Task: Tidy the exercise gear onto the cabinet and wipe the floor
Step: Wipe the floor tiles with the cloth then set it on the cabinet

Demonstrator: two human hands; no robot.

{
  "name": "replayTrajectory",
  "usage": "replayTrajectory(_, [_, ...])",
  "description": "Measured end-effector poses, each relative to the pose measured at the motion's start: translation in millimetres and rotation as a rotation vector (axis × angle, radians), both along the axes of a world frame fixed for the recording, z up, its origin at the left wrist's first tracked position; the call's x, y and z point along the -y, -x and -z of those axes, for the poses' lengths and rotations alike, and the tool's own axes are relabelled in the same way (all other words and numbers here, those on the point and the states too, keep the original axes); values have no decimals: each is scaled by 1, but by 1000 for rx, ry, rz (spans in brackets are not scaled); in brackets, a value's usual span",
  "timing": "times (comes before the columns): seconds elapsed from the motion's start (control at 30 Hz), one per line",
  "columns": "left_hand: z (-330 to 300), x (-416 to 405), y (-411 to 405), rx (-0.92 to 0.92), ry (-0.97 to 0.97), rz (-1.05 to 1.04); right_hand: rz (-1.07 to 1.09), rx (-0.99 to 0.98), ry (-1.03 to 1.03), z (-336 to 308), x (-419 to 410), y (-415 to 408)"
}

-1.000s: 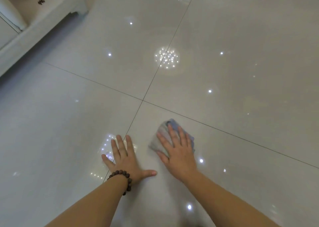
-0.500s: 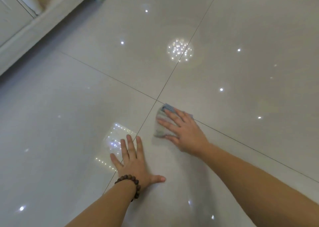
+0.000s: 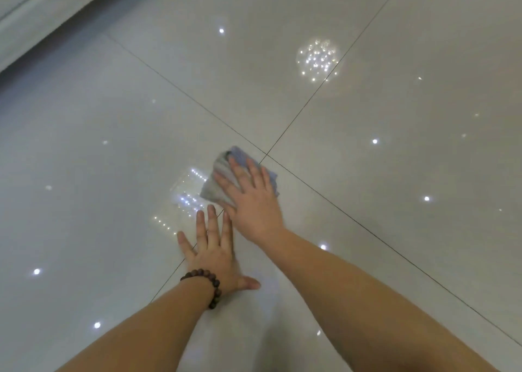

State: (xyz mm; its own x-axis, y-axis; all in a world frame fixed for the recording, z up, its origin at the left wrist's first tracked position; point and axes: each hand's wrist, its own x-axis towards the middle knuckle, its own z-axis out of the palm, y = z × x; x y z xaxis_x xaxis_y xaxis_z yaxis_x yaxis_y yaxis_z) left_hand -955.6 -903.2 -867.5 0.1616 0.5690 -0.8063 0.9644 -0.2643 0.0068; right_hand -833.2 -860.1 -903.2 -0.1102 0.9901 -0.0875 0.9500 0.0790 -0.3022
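Shown from the head view, the right hand [image 3: 254, 202] lies flat with straight fingers on a folded cleaning cloth [image 3: 223, 179], grey with a blue upper edge, pressing it to the glossy tiled floor [image 3: 395, 173] just beside the crossing of two grout lines [image 3: 266, 154]. Beside it, the left hand [image 3: 214, 253], a beaded bracelet [image 3: 210, 285] at its wrist, rests spread and empty on the tile. Judged soft, light and limp, the cloth should slide easily on so smooth a surface, and is best held by broad palm pressure at its middle, since edges may bunch.
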Motion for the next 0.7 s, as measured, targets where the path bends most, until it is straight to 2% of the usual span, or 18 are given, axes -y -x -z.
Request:
replayTrajectory(0.07, [0, 1, 2, 11, -6, 6, -112, -3, -17, 4, 16, -27])
replayTrajectory(0.1, [-1, 1, 2, 28, -10, -2, -66, 1, -39, 8, 16, -49])
replayTrajectory(0.23, [3, 6, 7, 83, -46, -4, 357, 72, 18, 7, 0, -132])
replayTrajectory(0.33, [3, 7, 12, 175, -97, -4, 644, 41, 134, -5, -3, -118])
replayTrajectory(0.37, [2, 7, 17, 238, -112, -20, 676, 37, 155, -7, 0, -100])
replayTrajectory(0.43, [-5, 10, 39, 399, -167, -108, 587, 44, 130, -6, 17, -58])
replayTrajectory(0.5, [-14, 23, 73, 452, -276, -183, 418, 44, 86, -7, 45, -26])
replayTrajectory(0.63, [-23, 73, 146, 238, -339, -279, 3, 38, 80, -12, 93, -17])
replayTrajectory(0.7, [-22, 93, 173, 169, -330, -349, -43, 62, 62, -9, 100, -38])
